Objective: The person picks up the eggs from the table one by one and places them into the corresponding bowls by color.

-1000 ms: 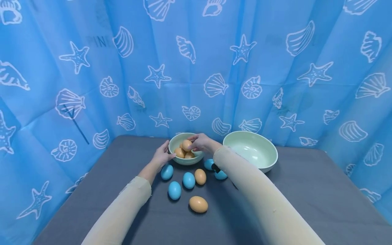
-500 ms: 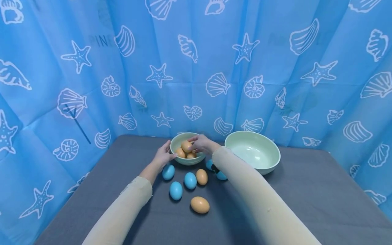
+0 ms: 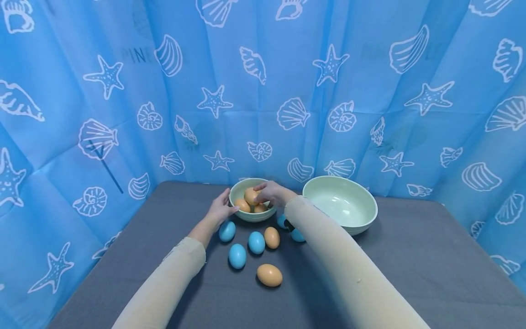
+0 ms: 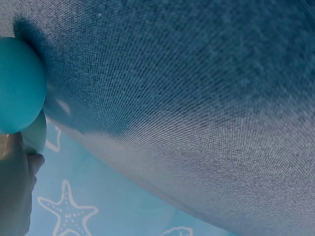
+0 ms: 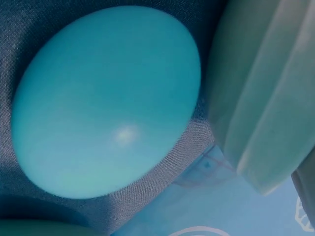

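The small pale-green bowl [image 3: 254, 218] stands near the back of the table with several brown eggs inside. My left hand [image 3: 219, 210] holds its left side, thumb at the front rim. Over the bowl's right side, my right hand [image 3: 274, 193] grips the topmost brown egg [image 3: 250, 196] between thumb and fingers. The left wrist view has part of the left hand [image 4: 15, 191] beside the bowl, below a blue egg [image 4: 19, 83]. A blue egg [image 5: 106, 103] fills much of the right wrist view, close to a ribbed green bowl wall [image 5: 266, 98]; no fingers can be made out there.
A larger pale-green bowl [image 3: 356, 223] with nothing visible inside stands to the right. Blue eggs [image 3: 237, 256] and brown eggs [image 3: 269, 275] lie in front of the small bowl. The right forearm partly hides blue eggs [image 3: 297, 235]. A blue curtain [image 3: 255, 114] hangs behind the table.
The whole scene has shifted slightly rightward in the head view. Both hands stay at the small bowl, and the right hand's grip on the brown egg looks nearly unchanged.
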Tool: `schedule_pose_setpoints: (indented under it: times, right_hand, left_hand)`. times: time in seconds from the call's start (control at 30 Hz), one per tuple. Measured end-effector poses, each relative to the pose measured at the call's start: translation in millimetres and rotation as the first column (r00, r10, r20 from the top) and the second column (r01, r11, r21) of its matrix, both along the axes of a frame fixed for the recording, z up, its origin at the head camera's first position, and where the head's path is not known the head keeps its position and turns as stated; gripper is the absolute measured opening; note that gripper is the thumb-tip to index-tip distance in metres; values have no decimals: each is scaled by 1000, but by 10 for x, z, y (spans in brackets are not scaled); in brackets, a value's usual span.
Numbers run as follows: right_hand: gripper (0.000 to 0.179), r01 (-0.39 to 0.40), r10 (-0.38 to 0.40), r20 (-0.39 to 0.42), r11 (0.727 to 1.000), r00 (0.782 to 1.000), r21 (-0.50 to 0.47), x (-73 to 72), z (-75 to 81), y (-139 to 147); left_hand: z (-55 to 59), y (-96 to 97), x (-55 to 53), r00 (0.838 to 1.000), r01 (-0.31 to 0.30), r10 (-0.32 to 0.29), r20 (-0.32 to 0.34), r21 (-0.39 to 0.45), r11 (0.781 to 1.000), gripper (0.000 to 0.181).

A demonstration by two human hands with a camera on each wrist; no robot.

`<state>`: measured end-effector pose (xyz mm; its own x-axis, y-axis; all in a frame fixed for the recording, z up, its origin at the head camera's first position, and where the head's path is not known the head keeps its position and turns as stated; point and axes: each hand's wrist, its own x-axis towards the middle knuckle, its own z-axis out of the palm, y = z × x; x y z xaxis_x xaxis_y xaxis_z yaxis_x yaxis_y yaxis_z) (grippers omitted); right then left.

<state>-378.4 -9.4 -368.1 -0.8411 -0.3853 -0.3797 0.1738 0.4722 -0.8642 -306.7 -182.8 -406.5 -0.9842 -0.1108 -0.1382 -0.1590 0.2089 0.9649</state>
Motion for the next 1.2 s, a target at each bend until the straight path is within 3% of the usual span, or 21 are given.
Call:
schedule_pose_setpoints:
  times: [0.77,1.2]
  right_hand:
    - [50,-2,8,-62,996,998,93,29,46,-16]
    - [48,-5,10,-78,997,997,71,25,73,32]
  left_hand:
    - [0,0,5,1000,3,-3,1,-1,1000,77]
    - [9,-3,8,1000,6,-6,1,0,1000,78]
